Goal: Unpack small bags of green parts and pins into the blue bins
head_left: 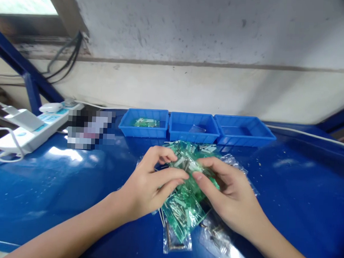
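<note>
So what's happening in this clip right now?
A person's left hand and right hand are handling green plastic packets above a blue table. Three blue bins stand behind: the left bin holds some green packets, the middle bin one clear item, the right bin nothing visible.

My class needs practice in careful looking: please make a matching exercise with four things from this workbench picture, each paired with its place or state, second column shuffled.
Things
1. Power strip
2. Green packets
3. Leftmost bin
4. Wall

Place or state
A. Behind the row of bins
B. Touched by left hand and right hand
C. White, with plugs in it
D. Blue, with green contents

Pairs: 1-C, 2-B, 3-D, 4-A
</note>
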A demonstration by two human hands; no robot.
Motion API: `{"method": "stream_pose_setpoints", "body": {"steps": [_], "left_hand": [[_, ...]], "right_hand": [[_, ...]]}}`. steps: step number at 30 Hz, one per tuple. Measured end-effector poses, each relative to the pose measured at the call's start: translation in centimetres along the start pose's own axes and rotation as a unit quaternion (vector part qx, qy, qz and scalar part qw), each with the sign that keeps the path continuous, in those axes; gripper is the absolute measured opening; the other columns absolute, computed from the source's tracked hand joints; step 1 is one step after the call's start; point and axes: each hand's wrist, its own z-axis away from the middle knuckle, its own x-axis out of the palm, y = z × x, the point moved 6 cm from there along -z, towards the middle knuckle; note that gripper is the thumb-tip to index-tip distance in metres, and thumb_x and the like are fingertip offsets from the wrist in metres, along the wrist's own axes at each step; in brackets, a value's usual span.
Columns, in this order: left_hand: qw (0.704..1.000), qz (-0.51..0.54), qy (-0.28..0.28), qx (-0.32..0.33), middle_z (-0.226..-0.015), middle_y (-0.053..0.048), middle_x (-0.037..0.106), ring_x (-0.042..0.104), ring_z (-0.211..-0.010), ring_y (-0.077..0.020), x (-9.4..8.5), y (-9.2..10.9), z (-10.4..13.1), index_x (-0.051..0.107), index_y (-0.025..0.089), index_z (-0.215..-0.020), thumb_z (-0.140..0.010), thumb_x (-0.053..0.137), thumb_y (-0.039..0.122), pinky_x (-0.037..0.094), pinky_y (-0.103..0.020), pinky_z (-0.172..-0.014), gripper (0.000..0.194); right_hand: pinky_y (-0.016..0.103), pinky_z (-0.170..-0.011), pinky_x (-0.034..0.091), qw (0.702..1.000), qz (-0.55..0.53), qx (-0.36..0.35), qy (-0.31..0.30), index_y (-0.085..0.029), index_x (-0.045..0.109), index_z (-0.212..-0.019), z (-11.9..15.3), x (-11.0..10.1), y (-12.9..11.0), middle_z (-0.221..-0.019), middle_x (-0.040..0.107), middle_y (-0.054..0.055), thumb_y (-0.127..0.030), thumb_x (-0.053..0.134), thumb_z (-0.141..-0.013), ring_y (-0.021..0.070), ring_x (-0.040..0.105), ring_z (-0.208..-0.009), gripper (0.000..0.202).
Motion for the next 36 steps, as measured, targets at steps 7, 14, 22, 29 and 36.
{"method": "stream_pose_setpoints", "body": {"steps": [7,14,22,29,36], "left_hand": [[0.967,0.165,-0.055,-0.188,-0.095,-0.007,0.051,0.051,-0.080,-0.0162,0.1,-1.9,-0.4,0.059,0.017,-0.075,-0.096,0.028,0.031,0.046,-0.032,-0.072,0.040],[0.937,0.217,-0.052,-0.269,-0.077,-0.003,0.056,0.052,-0.065,-0.0130,0.6,-2.4,-0.3,0.061,0.017,-0.080,-0.089,0.049,0.031,0.043,-0.025,-0.055,0.021],[0.944,-0.260,0.117,-0.167,-0.122,-0.003,0.051,0.056,-0.085,-0.0145,-6.5,-5.5,-1.9,0.052,0.021,-0.126,-0.088,0.052,0.028,0.044,-0.030,-0.080,0.038],[0.979,-0.117,-0.028,-0.166,-0.108,-0.005,0.062,0.059,-0.089,-0.0172,0.2,-4.7,-0.4,0.056,0.021,-0.116,-0.088,0.051,0.029,0.051,-0.033,-0.080,0.029],[0.970,-0.135,-0.109,-0.171,-0.132,-0.009,0.051,0.041,-0.123,-0.0273,2.4,-5.5,0.4,0.049,0.019,-0.127,-0.084,0.056,0.041,0.038,-0.046,-0.100,0.049]], "right_hand": [[0.036,-0.078,0.046,0.961,0.164,-0.207,0.085,-0.021,0.060,-0.097,0.8,-0.3,-1.8,-0.100,0.056,0.006,-0.005,0.052,-0.078,0.0194,0.052,-0.094,0.026],[0.042,-0.087,0.045,0.949,0.222,-0.215,0.061,-0.024,0.058,-0.110,1.2,0.7,-1.5,-0.125,0.037,0.010,0.002,0.048,-0.077,0.0257,0.039,-0.116,0.044],[0.041,-0.089,0.043,0.963,0.202,-0.156,0.083,-0.020,0.055,-0.112,0.3,-0.2,-1.1,-0.113,0.045,0.010,-0.011,0.049,-0.084,0.0236,0.043,-0.110,0.030],[0.040,-0.084,0.042,0.970,0.215,-0.064,0.090,-0.021,0.060,-0.102,-1.2,-1.7,1.0,-0.095,0.059,0.006,-0.024,0.050,-0.087,0.0243,0.045,-0.100,0.018],[0.039,-0.086,0.041,0.974,0.214,-0.061,0.047,-0.020,0.063,-0.097,-1.0,-0.5,1.2,-0.093,0.059,0.006,-0.025,0.050,-0.087,0.0238,0.045,-0.100,0.017]]}}
